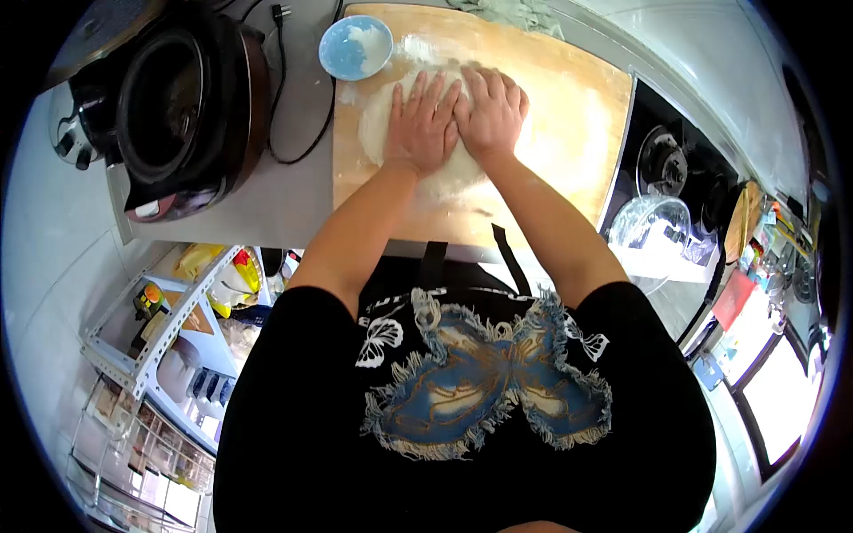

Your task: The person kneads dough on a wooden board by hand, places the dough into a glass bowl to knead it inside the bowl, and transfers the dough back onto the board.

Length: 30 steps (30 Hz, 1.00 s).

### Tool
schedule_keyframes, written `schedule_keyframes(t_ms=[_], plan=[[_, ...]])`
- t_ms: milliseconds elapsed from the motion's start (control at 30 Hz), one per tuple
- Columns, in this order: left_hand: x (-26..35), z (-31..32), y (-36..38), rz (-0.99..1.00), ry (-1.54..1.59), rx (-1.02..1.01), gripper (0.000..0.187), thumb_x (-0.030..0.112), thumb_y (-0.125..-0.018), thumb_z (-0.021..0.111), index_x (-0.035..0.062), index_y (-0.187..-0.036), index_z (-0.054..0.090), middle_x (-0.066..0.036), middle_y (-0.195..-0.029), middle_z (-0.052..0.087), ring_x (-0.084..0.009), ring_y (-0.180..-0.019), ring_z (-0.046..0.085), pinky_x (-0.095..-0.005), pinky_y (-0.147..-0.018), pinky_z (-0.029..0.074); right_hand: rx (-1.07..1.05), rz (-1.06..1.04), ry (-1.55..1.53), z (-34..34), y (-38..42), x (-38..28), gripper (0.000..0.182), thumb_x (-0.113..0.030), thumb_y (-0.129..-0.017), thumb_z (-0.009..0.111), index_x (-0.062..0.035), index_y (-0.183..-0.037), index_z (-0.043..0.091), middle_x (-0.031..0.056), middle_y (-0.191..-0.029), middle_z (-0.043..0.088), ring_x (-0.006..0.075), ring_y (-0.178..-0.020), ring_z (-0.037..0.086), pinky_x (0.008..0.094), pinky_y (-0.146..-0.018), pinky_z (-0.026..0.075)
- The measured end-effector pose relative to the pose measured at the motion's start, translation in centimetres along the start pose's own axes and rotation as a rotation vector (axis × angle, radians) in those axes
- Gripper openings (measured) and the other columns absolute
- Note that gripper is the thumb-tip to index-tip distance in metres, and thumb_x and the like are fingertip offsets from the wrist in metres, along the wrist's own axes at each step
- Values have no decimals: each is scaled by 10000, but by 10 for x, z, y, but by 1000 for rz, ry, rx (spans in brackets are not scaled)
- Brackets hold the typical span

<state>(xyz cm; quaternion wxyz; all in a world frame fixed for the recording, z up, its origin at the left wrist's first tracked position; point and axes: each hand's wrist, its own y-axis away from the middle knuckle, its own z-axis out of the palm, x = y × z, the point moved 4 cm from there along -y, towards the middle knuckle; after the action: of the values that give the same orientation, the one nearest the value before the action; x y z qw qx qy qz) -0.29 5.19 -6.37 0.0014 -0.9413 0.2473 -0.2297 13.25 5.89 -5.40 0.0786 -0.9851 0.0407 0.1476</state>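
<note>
Pale dough (380, 124) lies spread on a floured wooden board (569, 133). My left hand (423, 126) rests palm down on the dough, its fingers stretched out and slightly spread. Beside it, my right hand (490, 111) also presses flat on the dough, fingers extended forward. The two hands meet along their inner edges. Much of the dough beneath them is hidden. A blue bowl (333, 46) with white flour inside stands at the board's far left corner, just beyond my left hand.
On the left of the counter (298, 200) sits a dark electric cooker (235, 115), with a black cord (283, 89) near the board. Right of the board are a gas stove (662, 164) and a clear glass bowl (653, 222). A storage shelf (164, 329) stands below left.
</note>
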Motion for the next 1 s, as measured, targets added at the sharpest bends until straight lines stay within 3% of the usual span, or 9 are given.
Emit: schedule_keyframes(t_ms=[167,233,300,333,400,500,600,767,1000], plan=[[-7,8,-7,0,-12,81,611,330,-944,561,238,-1530,414,-43,-1586,387,-321,-1486,308,-570,-1209,201,-83,-2,24,5,-9,8,485,-465,-955,527,-262,-1393,566,47,-1402,560,297,-1355,451,512,-1171,258],[-29,5,0,-2,4,-22,607,396,-947,586,238,-1513,432,-9,-1586,388,-316,-1487,306,-531,-1222,208,-482,180,-324,-37,-24,8,583,-561,-959,533,-239,-1444,521,67,-1491,503,339,-1389,420,469,-1145,392],[-60,-1,25,-217,-106,227,712,524,-905,644,160,-1489,462,-100,-1547,435,-341,-1481,305,-523,-1204,269,-212,282,-275,-16,-11,73,679,-561,-925,620,-212,-1487,468,136,-1469,520,337,-1338,495,443,-1108,455],[-66,-4,30,-214,-102,221,712,524,-905,644,160,-1489,462,-100,-1547,435,-341,-1481,305,-523,-1204,269,-339,399,-262,-34,-5,70,837,-528,-858,737,-123,-1513,409,190,-1383,582,310,-1254,581,425,-1080,480],[-95,-5,41,-735,162,-74,929,655,-824,700,33,-1472,462,-224,-1445,512,-386,-1413,406,-512,-1131,384,-410,486,-342,-22,8,72,877,-514,-814,783,-82,-1490,430,194,-1370,593,292,-1228,603,411,-1062,492],[-105,-6,34,-701,324,-105,1142,655,-732,776,-107,-1481,371,-363,-1406,495,-445,-1306,523,-486,-1079,449,-493,609,-337,-17,12,69,857,-473,-726,869,58,-1326,568,192,-1305,644,276,-1164,647,379,-1009,525],[-107,-17,27,-614,365,-43,892,528,-749,818,-108,-1317,559,-294,-1221,650,-383,-1170,630,-420,-1007,490,-520,573,-633,-26,14,62,598,-434,-748,851,78,-1018,705,182,-895,740,277,-766,731,377,-722,591],[-61,-70,43,-589,428,-141,666,414,-739,857,-56,-1165,656,-223,-1069,726,-329,-997,700,-382,-887,534,-592,583,-643,-88,73,56,551,-375,-791,843,41,-1114,682,162,-902,722,197,-757,700,329,-657,570],[-30,-6,98,-621,474,34,527,361,-721,881,40,-1082,668,-181,-1085,680,-281,-1033,641,-407,-889,502,-445,573,-501,-71,128,92,664,-241,-779,839,63,-1303,568,216,-1150,683,309,-989,683,399,-881,549]])
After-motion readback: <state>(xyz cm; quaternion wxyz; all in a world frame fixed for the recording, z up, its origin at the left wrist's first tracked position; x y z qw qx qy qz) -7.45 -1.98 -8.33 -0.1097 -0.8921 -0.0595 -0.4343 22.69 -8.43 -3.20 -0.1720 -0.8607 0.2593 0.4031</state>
